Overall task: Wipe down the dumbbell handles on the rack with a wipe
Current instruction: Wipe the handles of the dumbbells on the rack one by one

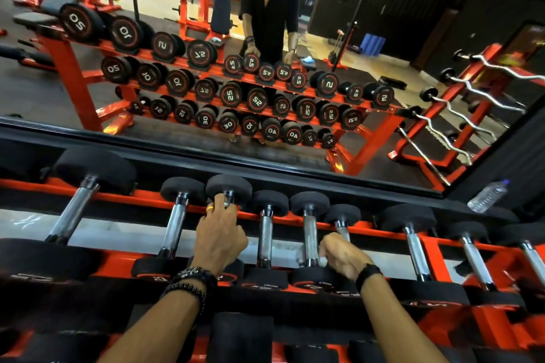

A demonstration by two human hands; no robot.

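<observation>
At frame center, the right hand [343, 256] pinches a pale wipe [303, 256] round a dumbbell handle [310, 230] running front-to-back on the orange rack [436, 247], w/ the left hand [221, 237] curled on a neighboring dumbbell [228, 188]; next handles lie rightward.

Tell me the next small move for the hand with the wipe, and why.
Probably slide the right hand with the wipe up that handle: the wipe sits at its near end and the knurled length above looks uncovered. The left hand grips another dumbbell's handle.
</observation>
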